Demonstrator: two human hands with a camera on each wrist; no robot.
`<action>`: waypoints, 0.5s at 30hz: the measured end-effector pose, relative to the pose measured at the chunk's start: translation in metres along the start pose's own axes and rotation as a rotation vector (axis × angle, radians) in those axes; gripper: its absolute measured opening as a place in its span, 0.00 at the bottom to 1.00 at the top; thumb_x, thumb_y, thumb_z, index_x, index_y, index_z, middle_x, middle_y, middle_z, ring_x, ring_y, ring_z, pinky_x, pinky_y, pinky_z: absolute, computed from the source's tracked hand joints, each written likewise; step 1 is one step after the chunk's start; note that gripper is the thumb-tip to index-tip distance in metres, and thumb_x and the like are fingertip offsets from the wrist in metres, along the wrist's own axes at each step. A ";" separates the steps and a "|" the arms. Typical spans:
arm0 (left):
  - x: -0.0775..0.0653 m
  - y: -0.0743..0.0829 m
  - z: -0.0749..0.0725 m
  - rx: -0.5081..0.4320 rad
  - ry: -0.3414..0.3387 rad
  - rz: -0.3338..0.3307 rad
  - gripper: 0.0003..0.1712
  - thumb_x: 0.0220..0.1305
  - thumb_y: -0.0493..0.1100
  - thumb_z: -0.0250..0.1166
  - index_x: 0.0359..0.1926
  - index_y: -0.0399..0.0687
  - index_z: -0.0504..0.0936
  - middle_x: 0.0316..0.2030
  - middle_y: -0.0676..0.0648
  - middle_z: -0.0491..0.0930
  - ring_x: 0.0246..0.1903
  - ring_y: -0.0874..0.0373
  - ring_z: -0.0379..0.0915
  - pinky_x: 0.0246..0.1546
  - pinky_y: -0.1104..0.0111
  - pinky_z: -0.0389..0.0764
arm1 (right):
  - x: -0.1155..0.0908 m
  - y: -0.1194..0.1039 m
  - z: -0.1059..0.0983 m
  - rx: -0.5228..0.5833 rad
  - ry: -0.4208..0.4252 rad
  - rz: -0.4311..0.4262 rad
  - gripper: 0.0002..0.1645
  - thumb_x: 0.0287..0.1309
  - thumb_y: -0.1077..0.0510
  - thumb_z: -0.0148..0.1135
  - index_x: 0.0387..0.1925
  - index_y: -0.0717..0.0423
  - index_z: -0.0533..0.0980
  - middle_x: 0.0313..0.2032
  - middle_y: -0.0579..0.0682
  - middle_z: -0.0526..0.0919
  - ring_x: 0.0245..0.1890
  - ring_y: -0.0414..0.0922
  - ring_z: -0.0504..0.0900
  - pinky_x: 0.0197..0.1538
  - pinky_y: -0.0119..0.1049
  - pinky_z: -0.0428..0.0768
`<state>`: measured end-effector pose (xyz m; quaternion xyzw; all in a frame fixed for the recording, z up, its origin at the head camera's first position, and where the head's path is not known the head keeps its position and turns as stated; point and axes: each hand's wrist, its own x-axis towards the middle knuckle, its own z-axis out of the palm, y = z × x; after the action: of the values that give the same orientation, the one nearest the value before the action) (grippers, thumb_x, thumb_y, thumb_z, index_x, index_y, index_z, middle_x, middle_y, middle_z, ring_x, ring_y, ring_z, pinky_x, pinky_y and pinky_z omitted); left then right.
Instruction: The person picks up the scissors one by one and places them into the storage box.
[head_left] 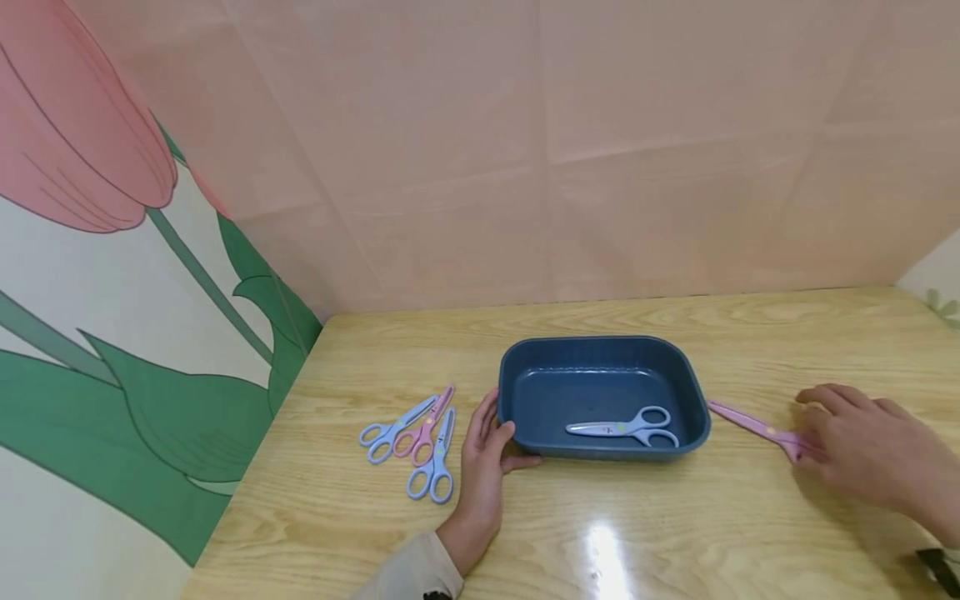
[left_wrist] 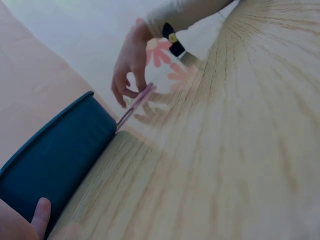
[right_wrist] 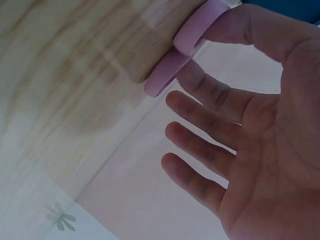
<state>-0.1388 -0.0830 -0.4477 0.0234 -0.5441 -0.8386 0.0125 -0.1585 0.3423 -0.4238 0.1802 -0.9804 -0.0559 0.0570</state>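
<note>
In the navy tray (head_left: 543, 400), light-blue scissors (head_left: 636, 428)

A tulip-printed panel (head_left: 123, 283) and pink backdrop (head_left: 570, 158) border the table (head_left: 675, 525).

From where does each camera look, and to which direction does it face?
Head: on the head, facing forward and down at the blue tray; left hand and right hand show.
Left wrist: on that wrist, facing past the tray toward the right hand; part of the left hand shows.
Right wrist: on that wrist, facing the held pink scissors; right palm and fingers show.
Shared, head and left wrist: tray, both hands.
</note>
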 end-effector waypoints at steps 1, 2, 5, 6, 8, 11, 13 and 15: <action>0.000 0.000 0.000 0.000 0.000 0.001 0.29 0.68 0.39 0.54 0.69 0.54 0.63 0.70 0.46 0.61 0.66 0.48 0.62 0.29 0.58 0.87 | 0.000 0.000 -0.001 -0.004 -0.006 0.000 0.20 0.41 0.42 0.72 0.30 0.50 0.79 0.51 0.60 0.77 0.52 0.62 0.71 0.45 0.66 0.73; 0.000 0.000 0.000 -0.001 0.000 0.002 0.29 0.68 0.39 0.54 0.69 0.54 0.63 0.70 0.46 0.61 0.66 0.48 0.61 0.29 0.58 0.87 | 0.000 0.001 -0.001 -0.006 0.000 0.002 0.19 0.41 0.43 0.72 0.31 0.50 0.79 0.51 0.59 0.77 0.52 0.61 0.72 0.45 0.65 0.73; 0.000 0.000 0.000 0.000 0.002 0.004 0.29 0.68 0.39 0.55 0.69 0.53 0.63 0.70 0.45 0.60 0.66 0.48 0.62 0.29 0.58 0.87 | 0.001 0.001 -0.001 0.002 0.013 0.006 0.17 0.42 0.44 0.72 0.32 0.50 0.82 0.50 0.59 0.79 0.51 0.61 0.73 0.44 0.64 0.74; 0.000 0.000 0.000 0.002 0.002 0.004 0.29 0.68 0.39 0.55 0.69 0.53 0.63 0.70 0.45 0.60 0.66 0.48 0.62 0.29 0.58 0.87 | 0.002 0.001 -0.001 0.004 0.015 0.008 0.18 0.42 0.45 0.72 0.33 0.50 0.83 0.49 0.59 0.79 0.50 0.61 0.74 0.43 0.63 0.74; 0.000 0.001 0.000 0.002 0.005 0.002 0.29 0.68 0.39 0.55 0.69 0.54 0.63 0.70 0.45 0.61 0.65 0.48 0.62 0.29 0.58 0.87 | 0.004 0.002 0.001 0.009 0.024 0.011 0.16 0.42 0.45 0.71 0.33 0.49 0.84 0.49 0.59 0.80 0.49 0.61 0.75 0.42 0.62 0.75; 0.000 0.001 0.000 0.005 0.009 -0.003 0.29 0.67 0.39 0.55 0.69 0.54 0.63 0.70 0.45 0.61 0.66 0.48 0.62 0.29 0.58 0.87 | 0.005 0.005 0.005 0.016 0.028 0.011 0.15 0.42 0.46 0.72 0.33 0.48 0.85 0.48 0.60 0.81 0.48 0.61 0.76 0.41 0.62 0.75; 0.001 0.001 0.000 0.006 0.011 -0.007 0.29 0.67 0.39 0.55 0.69 0.54 0.63 0.70 0.46 0.61 0.66 0.48 0.62 0.29 0.58 0.87 | 0.006 0.007 0.007 0.029 0.043 0.004 0.14 0.41 0.47 0.73 0.32 0.47 0.85 0.47 0.59 0.81 0.47 0.61 0.76 0.40 0.61 0.76; 0.000 0.001 0.000 0.005 0.014 -0.011 0.29 0.67 0.39 0.55 0.69 0.54 0.63 0.70 0.46 0.61 0.66 0.48 0.62 0.29 0.58 0.87 | 0.005 0.008 0.007 0.053 0.047 -0.007 0.14 0.40 0.48 0.74 0.32 0.47 0.85 0.47 0.60 0.82 0.46 0.61 0.76 0.39 0.60 0.77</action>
<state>-0.1391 -0.0833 -0.4472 0.0321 -0.5459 -0.8372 0.0115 -0.1674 0.3485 -0.4294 0.1866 -0.9792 -0.0260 0.0750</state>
